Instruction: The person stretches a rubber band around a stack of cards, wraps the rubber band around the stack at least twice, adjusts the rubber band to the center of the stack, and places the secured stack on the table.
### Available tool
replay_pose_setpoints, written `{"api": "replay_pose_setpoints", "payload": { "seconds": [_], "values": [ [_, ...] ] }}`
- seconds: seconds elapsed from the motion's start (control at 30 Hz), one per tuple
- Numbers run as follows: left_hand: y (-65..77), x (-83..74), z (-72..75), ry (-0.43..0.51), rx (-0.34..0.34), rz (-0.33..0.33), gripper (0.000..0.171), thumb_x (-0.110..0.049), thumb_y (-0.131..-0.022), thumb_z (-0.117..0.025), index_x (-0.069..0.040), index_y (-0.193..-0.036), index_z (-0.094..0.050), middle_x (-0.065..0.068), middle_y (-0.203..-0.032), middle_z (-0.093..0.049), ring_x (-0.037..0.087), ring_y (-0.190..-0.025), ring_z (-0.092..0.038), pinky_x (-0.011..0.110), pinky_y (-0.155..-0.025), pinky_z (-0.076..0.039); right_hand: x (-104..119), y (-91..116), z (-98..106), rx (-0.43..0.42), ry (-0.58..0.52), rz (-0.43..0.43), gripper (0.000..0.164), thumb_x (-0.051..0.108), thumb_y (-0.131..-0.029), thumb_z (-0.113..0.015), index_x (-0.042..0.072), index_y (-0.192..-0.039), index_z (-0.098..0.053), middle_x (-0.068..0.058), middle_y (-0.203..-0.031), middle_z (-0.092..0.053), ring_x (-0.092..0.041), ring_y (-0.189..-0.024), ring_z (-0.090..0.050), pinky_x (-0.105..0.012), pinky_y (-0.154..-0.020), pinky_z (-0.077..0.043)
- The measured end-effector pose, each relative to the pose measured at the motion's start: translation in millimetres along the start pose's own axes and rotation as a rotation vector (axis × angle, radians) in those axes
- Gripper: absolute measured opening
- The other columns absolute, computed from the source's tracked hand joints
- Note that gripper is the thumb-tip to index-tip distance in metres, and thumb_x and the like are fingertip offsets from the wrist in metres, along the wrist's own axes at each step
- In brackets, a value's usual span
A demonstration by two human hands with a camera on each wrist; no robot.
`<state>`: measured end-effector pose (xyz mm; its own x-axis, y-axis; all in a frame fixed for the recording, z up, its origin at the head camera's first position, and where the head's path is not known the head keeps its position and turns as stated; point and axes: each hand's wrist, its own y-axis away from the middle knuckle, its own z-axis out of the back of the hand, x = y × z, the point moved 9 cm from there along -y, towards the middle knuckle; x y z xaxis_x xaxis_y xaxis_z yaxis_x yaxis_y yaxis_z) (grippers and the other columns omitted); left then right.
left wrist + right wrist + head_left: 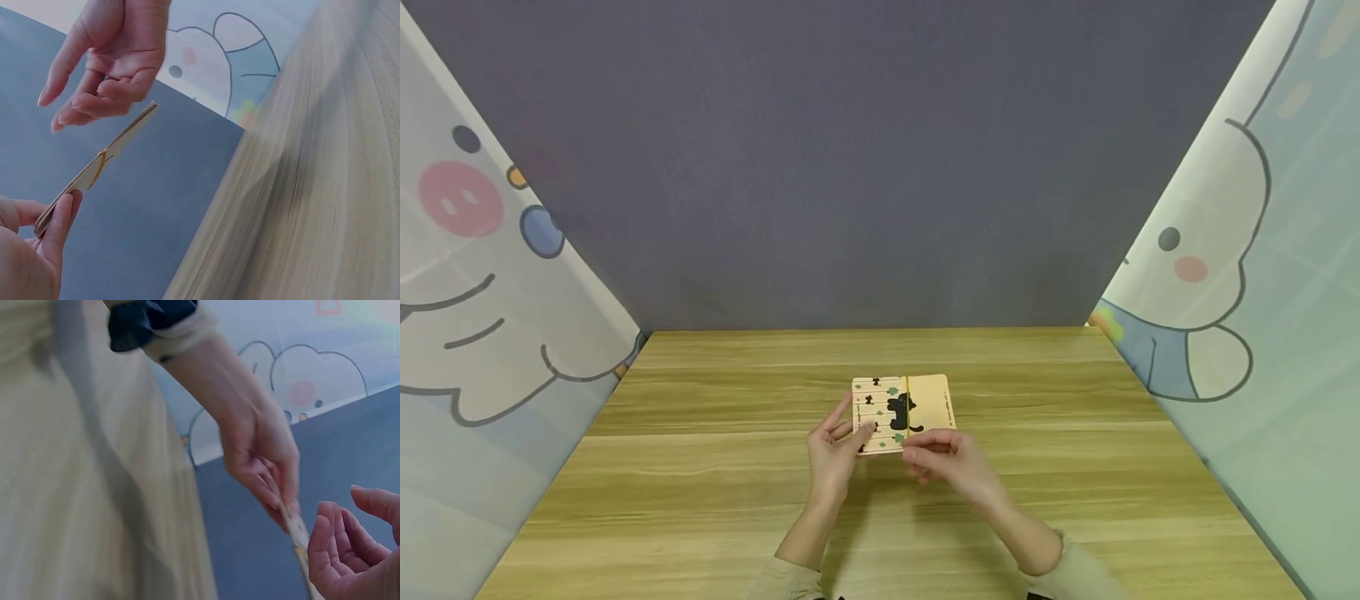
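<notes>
A thin cream notebook (pixel 934 400) with a black cat, small dark figures and green shapes on its cover is held above the table. A yellow elastic band (pixel 908 396) runs round it, also visible as an orange-yellow loop in the left wrist view. My left hand (pixel 831 457) grips the notebook's left side, thumb on the cover and fingers behind. By the lower edge, close to the band, is my right hand (pixel 953 467). The left wrist view shows this right hand (pixel 119 62) apart from the notebook (pixel 69 187), its fingers loosely bent and holding nothing.
Below both hands lies a wood-grain table (pixel 700 483). A dark grey panel (pixel 865 167) stands along its far edge. Pale cartoon-printed curtains (pixel 490 333) hang at the left and right sides.
</notes>
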<state>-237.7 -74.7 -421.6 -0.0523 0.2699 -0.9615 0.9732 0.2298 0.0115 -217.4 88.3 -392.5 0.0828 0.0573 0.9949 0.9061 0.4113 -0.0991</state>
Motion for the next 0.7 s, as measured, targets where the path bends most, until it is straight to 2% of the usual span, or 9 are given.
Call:
{"api": "replay_pose_setpoints", "payload": {
  "seconds": [0.03,0.1,0.2,0.27,0.3,0.37,0.47,0.7],
  "values": [
    [0.2,0.1,-0.4,0.000,0.002,0.000,0.053,0.008,-0.074,-0.065,-0.006,-0.123,-0.052,0.024,-0.084,-0.064,0.008,-0.047,-0.057,0.017,-0.040,-0.048,9,0,1,-0.018,0.020,-0.006,0.036,0.023,-0.078,-0.067,-0.007,-0.096,-0.062,-0.018,-0.083,-0.065,-0.021,-0.069,-0.062,-0.040,-0.062,-0.055],
    [0.4,0.4,-0.8,0.001,0.006,-0.001,0.053,0.009,-0.074,-0.065,-0.006,-0.123,-0.053,0.024,-0.084,-0.064,0.009,-0.048,-0.058,0.017,-0.041,-0.049,16,-4,7,-0.013,0.061,0.069,0.032,0.022,-0.081,-0.065,-0.005,-0.097,-0.063,-0.014,-0.083,-0.065,-0.021,-0.069,-0.062,-0.035,-0.060,-0.055],
    [0.8,0.1,-2.7,0.016,0.020,-0.006,0.054,0.009,-0.074,-0.065,-0.005,-0.124,-0.052,0.026,-0.086,-0.063,0.019,-0.061,-0.064,0.026,-0.048,-0.055,29,-10,15,-0.067,0.156,0.106,0.027,0.019,-0.081,-0.065,-0.003,-0.096,-0.064,-0.011,-0.084,-0.066,-0.021,-0.070,-0.062,-0.032,-0.059,-0.055],
    [1.6,-0.7,-3.4,0.017,0.031,-0.010,0.054,0.008,-0.074,-0.065,-0.005,-0.124,-0.051,0.026,-0.087,-0.063,0.022,-0.063,-0.065,0.028,-0.050,-0.055,34,-14,20,-0.104,0.212,0.106,0.025,0.017,-0.081,-0.065,-0.003,-0.096,-0.065,-0.010,-0.086,-0.066,-0.021,-0.073,-0.062,-0.029,-0.060,-0.054],
    [2.1,-0.9,-3.9,0.018,0.036,-0.011,0.054,0.008,-0.074,-0.065,-0.005,-0.125,-0.050,0.026,-0.087,-0.063,0.023,-0.064,-0.065,0.029,-0.050,-0.055,38,-16,21,-0.139,0.240,0.064,0.026,0.017,-0.080,-0.066,-0.005,-0.095,-0.064,-0.012,-0.087,-0.065,-0.023,-0.075,-0.062,-0.030,-0.063,-0.054],
    [2.9,-1.1,-4.5,0.021,0.045,-0.010,0.054,0.008,-0.075,-0.065,-0.005,-0.125,-0.050,0.026,-0.087,-0.063,0.024,-0.065,-0.065,0.030,-0.051,-0.055,41,-21,25,-0.166,0.284,0.055,0.025,0.016,-0.079,-0.067,-0.004,-0.095,-0.065,-0.011,-0.090,-0.065,-0.021,-0.079,-0.061,-0.027,-0.066,-0.053],
    [3.7,-1.0,-5.3,0.030,0.050,-0.005,0.055,0.008,-0.075,-0.064,-0.005,-0.126,-0.049,0.026,-0.088,-0.063,0.025,-0.067,-0.065,0.032,-0.052,-0.055,44,-29,28,-0.164,0.325,0.065,0.023,0.013,-0.079,-0.067,-0.004,-0.096,-0.065,-0.012,-0.092,-0.065,-0.021,-0.082,-0.059,-0.025,-0.068,-0.052],
    [4.7,-0.8,-7.1,0.015,0.051,0.003,0.054,0.007,-0.075,-0.065,-0.005,-0.125,-0.050,0.025,-0.087,-0.063,0.027,-0.066,-0.065,0.035,-0.054,-0.056,53,-48,32,-0.131,0.429,0.132,0.021,0.010,-0.081,-0.065,-0.006,-0.095,-0.064,-0.013,-0.089,-0.066,-0.021,-0.078,-0.061,-0.024,-0.068,-0.053]
  ]
}}
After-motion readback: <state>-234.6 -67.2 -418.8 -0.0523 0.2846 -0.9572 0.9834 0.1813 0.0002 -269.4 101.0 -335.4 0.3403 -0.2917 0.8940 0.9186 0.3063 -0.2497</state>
